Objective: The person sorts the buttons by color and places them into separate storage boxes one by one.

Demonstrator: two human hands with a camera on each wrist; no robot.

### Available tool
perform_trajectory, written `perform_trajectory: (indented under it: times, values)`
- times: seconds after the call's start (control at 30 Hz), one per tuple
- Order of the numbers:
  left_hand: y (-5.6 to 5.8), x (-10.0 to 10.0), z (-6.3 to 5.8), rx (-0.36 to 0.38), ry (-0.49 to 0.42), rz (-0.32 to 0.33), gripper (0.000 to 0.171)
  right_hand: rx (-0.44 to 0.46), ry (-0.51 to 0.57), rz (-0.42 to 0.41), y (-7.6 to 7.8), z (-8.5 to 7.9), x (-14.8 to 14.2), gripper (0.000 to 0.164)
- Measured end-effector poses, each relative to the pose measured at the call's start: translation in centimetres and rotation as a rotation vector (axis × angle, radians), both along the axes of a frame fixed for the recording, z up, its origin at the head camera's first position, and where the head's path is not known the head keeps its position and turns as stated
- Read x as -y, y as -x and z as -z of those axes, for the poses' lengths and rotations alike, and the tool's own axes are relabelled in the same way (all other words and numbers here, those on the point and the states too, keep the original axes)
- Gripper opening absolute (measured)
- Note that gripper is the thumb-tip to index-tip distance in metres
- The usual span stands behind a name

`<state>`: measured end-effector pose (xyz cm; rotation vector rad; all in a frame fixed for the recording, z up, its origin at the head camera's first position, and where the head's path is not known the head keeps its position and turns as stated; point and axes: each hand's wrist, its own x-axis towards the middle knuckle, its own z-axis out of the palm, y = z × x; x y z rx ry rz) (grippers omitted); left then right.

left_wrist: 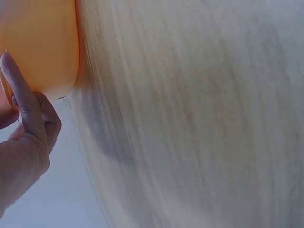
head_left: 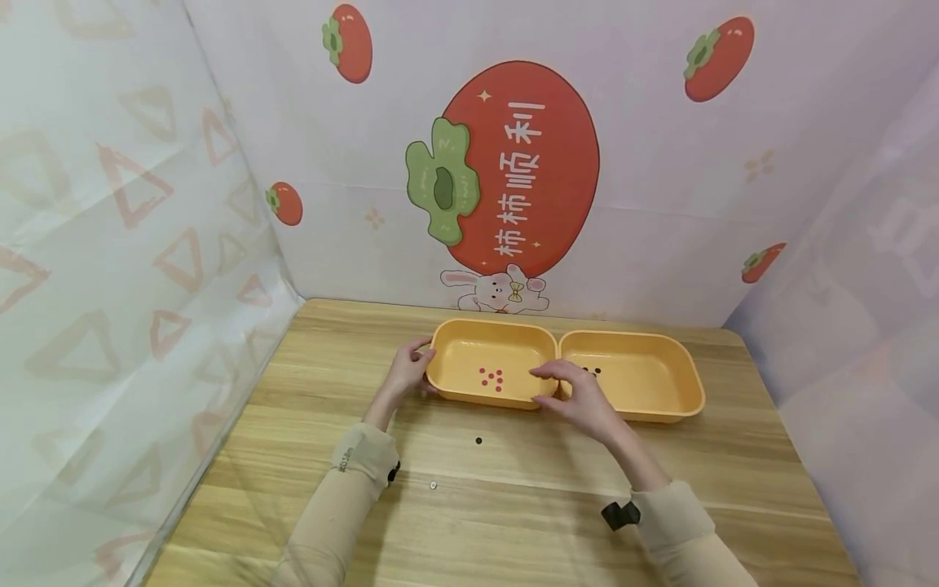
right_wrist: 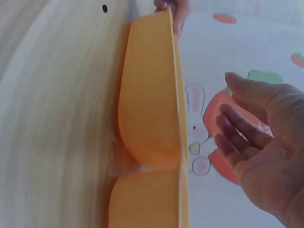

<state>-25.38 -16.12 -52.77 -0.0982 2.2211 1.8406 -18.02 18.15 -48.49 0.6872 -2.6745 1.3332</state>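
Note:
Two yellow-orange plastic trays stand side by side on the table. My left hand [head_left: 407,371] grips the left end of the left tray [head_left: 462,346], its thumb and fingers on either side of the rim in the left wrist view. Several small round red pieces [head_left: 491,376] lie on that tray's floor. Over the place where the trays meet, my right hand [head_left: 583,399] hovers with thumb and fingers apart, nothing visible between them. The right tray [head_left: 653,375] holds a few small dark pieces [head_left: 597,371], partly hidden behind the right hand.
On the wooden table [head_left: 513,505], in front of the left tray, lie a small black disc [head_left: 479,441] and a small grey disc [head_left: 433,485]. A printed cloth backdrop [head_left: 631,244] rises behind the trays, with similar cloth at both sides.

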Motion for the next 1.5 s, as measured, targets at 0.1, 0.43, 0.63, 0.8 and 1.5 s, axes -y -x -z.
perform_trajectory:
  times: [0.1,0.43,0.63,0.8,1.5]
  values:
    - [-0.1,0.1,0.0,-0.006,0.008,-0.001,0.053,0.009,0.044,-0.08,-0.9,0.1,1.1,0.03]
    - [-0.1,0.1,0.1,-0.002,0.017,-0.003,0.053,0.122,-0.133,-0.303,-1.7,3.3,3.7,0.03]
    - [-0.1,0.1,0.2,0.005,0.009,-0.011,0.053,0.144,-0.115,-0.305,-1.5,6.0,5.2,0.029]
    - [-0.1,0.1,0.3,-0.003,0.012,-0.012,0.051,0.113,-0.097,-0.27,-1.5,7.8,6.3,0.023]
    - [-0.2,-0.1,0.1,-0.017,0.026,-0.012,0.051,-0.007,-0.06,-0.129,-2.5,9.6,8.4,0.015]
